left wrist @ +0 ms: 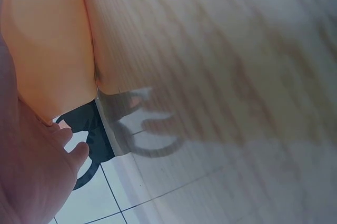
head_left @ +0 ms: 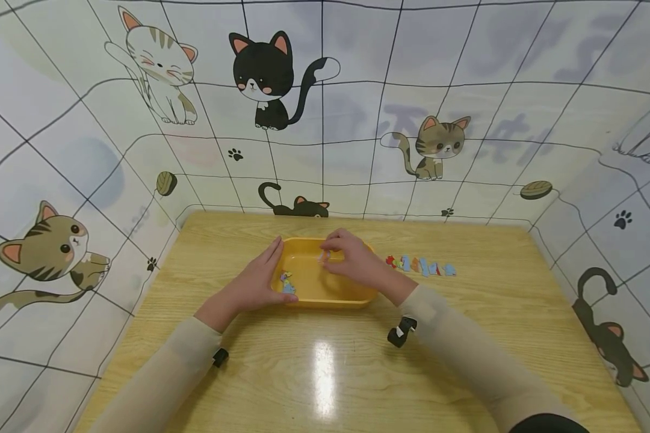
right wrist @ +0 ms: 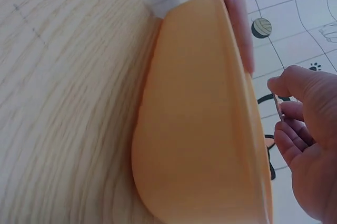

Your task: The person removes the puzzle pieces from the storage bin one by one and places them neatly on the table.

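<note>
A yellow plastic tray (head_left: 330, 302) stands on the wooden table. My left hand (head_left: 254, 281) holds its left end, thumb over the near rim and fingers along the far left corner; the left wrist view shows that hand (left wrist: 34, 166) beside the tray's outer wall (left wrist: 50, 40). Above the tray's right half, my right hand (head_left: 352, 258) pinches a small flat piece (head_left: 324, 256) between thumb and fingertips. In the right wrist view this piece (right wrist: 278, 107) appears edge-on, above the rim. Several small coloured pieces (head_left: 287, 285) lie inside the tray's left end.
A row of several small flat cutout pieces (head_left: 424, 266), blue, red and brown, lies on the table (head_left: 498, 337) right of the tray, partly behind my right wrist. A cat-patterned cloth (head_left: 352, 120) hangs at the back and sides.
</note>
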`<state>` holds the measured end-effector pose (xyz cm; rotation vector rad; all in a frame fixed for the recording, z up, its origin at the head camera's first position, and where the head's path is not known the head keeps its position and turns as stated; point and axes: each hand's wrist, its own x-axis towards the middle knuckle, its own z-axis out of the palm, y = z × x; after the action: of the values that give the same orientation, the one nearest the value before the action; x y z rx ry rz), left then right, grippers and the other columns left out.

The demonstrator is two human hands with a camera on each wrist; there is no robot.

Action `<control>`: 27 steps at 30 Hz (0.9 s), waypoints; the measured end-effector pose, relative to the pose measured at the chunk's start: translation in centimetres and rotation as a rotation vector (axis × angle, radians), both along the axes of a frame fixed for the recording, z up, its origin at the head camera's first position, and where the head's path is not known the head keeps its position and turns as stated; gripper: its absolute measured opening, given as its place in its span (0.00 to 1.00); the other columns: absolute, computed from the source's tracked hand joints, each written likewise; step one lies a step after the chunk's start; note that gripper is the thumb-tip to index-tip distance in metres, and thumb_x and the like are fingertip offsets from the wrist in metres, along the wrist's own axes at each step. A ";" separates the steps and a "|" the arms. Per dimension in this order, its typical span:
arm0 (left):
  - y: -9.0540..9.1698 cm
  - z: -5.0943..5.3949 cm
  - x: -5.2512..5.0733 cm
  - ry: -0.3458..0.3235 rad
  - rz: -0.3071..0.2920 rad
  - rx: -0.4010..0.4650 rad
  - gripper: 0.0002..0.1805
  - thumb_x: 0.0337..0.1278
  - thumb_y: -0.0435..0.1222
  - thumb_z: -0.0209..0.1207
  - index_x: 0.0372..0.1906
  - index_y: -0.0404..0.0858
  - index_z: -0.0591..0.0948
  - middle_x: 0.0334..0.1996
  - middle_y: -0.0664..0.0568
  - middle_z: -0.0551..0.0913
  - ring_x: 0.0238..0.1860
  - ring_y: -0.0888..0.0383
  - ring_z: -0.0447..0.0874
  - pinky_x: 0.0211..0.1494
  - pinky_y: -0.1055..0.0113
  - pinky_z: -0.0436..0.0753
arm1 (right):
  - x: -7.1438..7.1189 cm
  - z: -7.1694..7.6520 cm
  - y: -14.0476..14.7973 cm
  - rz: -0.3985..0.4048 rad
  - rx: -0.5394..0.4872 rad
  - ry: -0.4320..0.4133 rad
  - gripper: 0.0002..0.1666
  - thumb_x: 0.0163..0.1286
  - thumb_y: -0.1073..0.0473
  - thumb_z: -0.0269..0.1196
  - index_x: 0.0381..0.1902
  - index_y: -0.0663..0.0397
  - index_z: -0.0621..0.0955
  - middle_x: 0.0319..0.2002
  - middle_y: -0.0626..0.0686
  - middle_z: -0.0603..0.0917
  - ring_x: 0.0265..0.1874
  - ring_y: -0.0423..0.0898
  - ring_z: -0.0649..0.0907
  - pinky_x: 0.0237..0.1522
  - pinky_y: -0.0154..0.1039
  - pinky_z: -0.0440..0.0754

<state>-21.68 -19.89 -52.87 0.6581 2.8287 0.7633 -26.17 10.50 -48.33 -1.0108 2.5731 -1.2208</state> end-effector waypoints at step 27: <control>0.0 -0.1 0.0 0.014 -0.003 -0.005 0.81 0.51 0.75 0.73 0.91 0.33 0.42 0.92 0.43 0.38 0.90 0.42 0.44 0.88 0.44 0.56 | 2.0 1.6 8.4 -0.126 0.047 -0.029 0.24 0.74 0.63 0.76 0.65 0.63 0.86 0.62 0.53 0.80 0.55 0.59 0.84 0.50 0.55 0.84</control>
<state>-21.66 -19.89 -53.00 0.6693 2.8402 0.7535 -24.19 18.92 -46.74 -0.8278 2.6650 -1.1878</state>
